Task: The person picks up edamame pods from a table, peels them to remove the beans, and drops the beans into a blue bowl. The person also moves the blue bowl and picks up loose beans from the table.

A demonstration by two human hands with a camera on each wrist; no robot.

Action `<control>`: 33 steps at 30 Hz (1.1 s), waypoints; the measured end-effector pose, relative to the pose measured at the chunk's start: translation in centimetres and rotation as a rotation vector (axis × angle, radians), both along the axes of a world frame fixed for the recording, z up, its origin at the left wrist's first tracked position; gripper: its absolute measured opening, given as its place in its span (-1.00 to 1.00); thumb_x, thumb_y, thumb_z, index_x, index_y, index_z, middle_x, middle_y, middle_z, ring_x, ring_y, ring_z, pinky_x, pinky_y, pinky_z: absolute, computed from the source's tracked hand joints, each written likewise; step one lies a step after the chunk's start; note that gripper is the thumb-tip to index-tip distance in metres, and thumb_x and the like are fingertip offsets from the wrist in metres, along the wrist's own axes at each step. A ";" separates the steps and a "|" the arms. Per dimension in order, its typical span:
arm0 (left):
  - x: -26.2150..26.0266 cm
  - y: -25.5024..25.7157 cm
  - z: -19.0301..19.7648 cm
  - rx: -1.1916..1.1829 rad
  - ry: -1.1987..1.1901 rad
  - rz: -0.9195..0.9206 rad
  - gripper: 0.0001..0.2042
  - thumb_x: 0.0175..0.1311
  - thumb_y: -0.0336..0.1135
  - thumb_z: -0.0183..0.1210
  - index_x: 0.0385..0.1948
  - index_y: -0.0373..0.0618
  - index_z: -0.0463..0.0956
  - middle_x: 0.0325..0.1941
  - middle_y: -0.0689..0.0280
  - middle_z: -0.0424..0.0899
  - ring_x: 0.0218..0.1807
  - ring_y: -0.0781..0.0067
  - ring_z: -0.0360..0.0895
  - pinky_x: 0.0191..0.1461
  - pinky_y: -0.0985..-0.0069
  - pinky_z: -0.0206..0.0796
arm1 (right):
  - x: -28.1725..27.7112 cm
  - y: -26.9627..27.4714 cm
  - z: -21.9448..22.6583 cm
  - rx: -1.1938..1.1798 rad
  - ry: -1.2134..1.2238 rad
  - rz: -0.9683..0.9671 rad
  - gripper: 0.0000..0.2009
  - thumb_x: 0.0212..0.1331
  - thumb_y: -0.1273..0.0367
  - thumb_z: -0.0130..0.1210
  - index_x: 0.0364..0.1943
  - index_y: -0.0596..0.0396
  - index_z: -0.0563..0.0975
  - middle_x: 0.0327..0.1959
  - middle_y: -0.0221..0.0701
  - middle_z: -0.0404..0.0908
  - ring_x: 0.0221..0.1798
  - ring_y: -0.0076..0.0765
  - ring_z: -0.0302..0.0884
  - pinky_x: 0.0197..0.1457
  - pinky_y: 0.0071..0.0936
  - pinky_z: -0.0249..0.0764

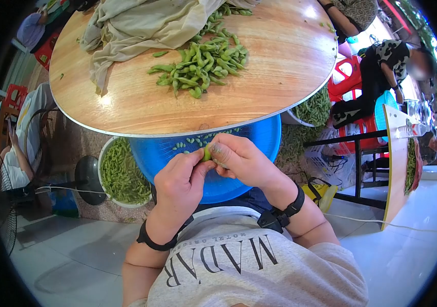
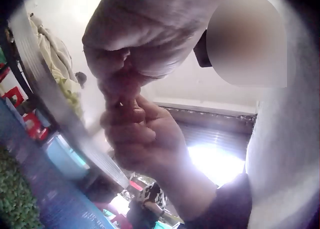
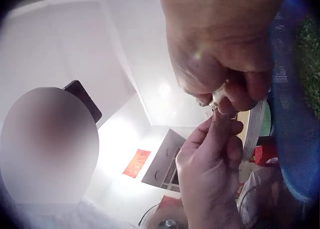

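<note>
A green pod (image 1: pixel 208 152) is pinched between both hands above a blue basin (image 1: pixel 239 189) in the head view. The left hand (image 1: pixel 178 179) grips its one end with thumb and fingers; the right hand (image 1: pixel 246 161) holds the other end, its thumb against the pod. Loose shelled beans (image 1: pixel 193 140) lie in the basin beyond the hands. In the left wrist view the left hand (image 2: pixel 145 34) meets the right hand (image 2: pixel 150 139), the pod hidden. The right wrist view shows the right hand (image 3: pixel 220 54) and left hand (image 3: pixel 212 164) with fingertips together.
A round wooden table (image 1: pixel 280 66) bears a pile of pods (image 1: pixel 203 66) and a beige cloth (image 1: pixel 142 30). Tubs of pods (image 1: pixel 124 174) stand left and right of the basin. Other people (image 1: pixel 382 66) sit around; a fan stands at far left.
</note>
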State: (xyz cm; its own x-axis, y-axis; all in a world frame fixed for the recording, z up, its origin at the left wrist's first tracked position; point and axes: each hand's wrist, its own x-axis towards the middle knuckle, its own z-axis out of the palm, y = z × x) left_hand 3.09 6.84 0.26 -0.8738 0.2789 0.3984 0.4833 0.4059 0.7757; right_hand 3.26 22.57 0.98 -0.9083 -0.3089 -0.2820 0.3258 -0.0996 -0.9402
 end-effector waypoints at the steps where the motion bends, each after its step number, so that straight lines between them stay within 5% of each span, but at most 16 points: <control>1: 0.3 0.0 0.0 0.006 -0.027 0.013 -0.84 -0.06 -0.59 0.20 -0.39 -0.26 0.48 -0.55 0.19 0.53 -0.58 0.36 0.47 -0.55 0.55 0.30 | 0.0 -0.1 -0.1 0.006 0.007 -0.005 -0.72 0.26 0.22 -0.14 -0.44 0.15 0.40 -0.67 -0.54 0.32 -0.62 -0.71 0.19 -0.61 -0.72 0.16; 8: 0.8 0.3 -0.9 0.021 -0.041 0.068 -0.82 -0.06 -0.61 0.18 -0.38 -0.24 0.46 -0.47 0.13 0.55 -0.48 0.20 0.51 -0.45 0.47 0.35 | 0.2 -0.9 -0.5 0.018 0.029 -0.078 -0.75 0.26 0.27 -0.13 -0.46 0.16 0.40 -0.69 -0.55 0.35 -0.63 -0.72 0.20 -0.61 -0.71 0.16; 11: 0.6 0.4 -1.6 0.050 -0.068 0.073 -0.86 0.00 -0.59 0.16 -0.38 -0.26 0.46 -0.51 0.17 0.55 -0.56 0.35 0.51 -0.53 0.52 0.32 | 0.2 -0.8 -0.3 0.049 0.019 -0.081 -0.75 0.26 0.28 -0.14 -0.47 0.15 0.40 -0.69 -0.55 0.34 -0.63 -0.72 0.20 -0.60 -0.71 0.16; 17: -0.2 -0.4 -1.2 0.683 -0.874 0.015 -0.86 0.22 -0.39 0.02 -0.41 -0.28 0.49 -0.66 0.31 0.48 -0.80 0.68 0.26 -0.76 0.77 0.01 | 0.4 -0.4 -0.7 0.029 0.025 -0.048 -0.78 0.25 0.31 -0.13 -0.48 0.14 0.39 -0.69 -0.55 0.34 -0.62 -0.71 0.19 -0.58 -0.70 0.16; 20: -0.6 -0.9 -1.3 0.851 -1.007 -0.087 -0.85 0.22 -0.36 0.02 -0.44 -0.26 0.48 -0.66 0.29 0.48 -0.81 0.70 0.22 -0.78 0.78 -0.04 | 0.2 0.3 -0.7 0.135 0.107 0.067 -0.82 0.23 0.33 -0.10 -0.40 0.16 0.44 -0.63 -0.53 0.39 -0.61 -0.72 0.24 -0.57 -0.73 0.17; 29: 0.1 -0.3 -1.7 0.704 -0.946 -0.014 -0.92 0.15 -0.45 0.09 -0.49 -0.25 0.47 -0.66 0.32 0.48 -0.77 0.70 0.24 -0.77 0.77 -0.02 | -0.1 -0.1 -0.5 0.569 0.636 -0.026 -0.65 -0.26 0.32 0.35 -0.38 0.21 0.50 -0.55 -0.43 0.49 -0.45 -0.55 0.41 -0.38 -0.56 0.35; 33: -0.1 -1.1 -2.3 0.858 -1.111 -0.163 -0.89 0.14 -0.42 0.11 -0.54 -0.21 0.46 -0.66 0.31 0.48 -0.77 0.71 0.23 -0.78 0.79 -0.05 | -0.4 0.4 -0.6 0.481 0.471 0.094 -0.67 -0.23 0.30 0.34 -0.40 0.17 0.50 -0.54 -0.39 0.51 -0.46 -0.54 0.41 -0.40 -0.57 0.34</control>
State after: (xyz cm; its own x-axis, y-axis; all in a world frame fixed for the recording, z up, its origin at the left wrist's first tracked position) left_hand 2.97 5.71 -2.08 -0.8220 0.4320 -0.3712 -0.5391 -0.3799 0.7517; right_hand 2.90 22.98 0.39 -0.9433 -0.3318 0.0109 -0.1421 0.3740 -0.9165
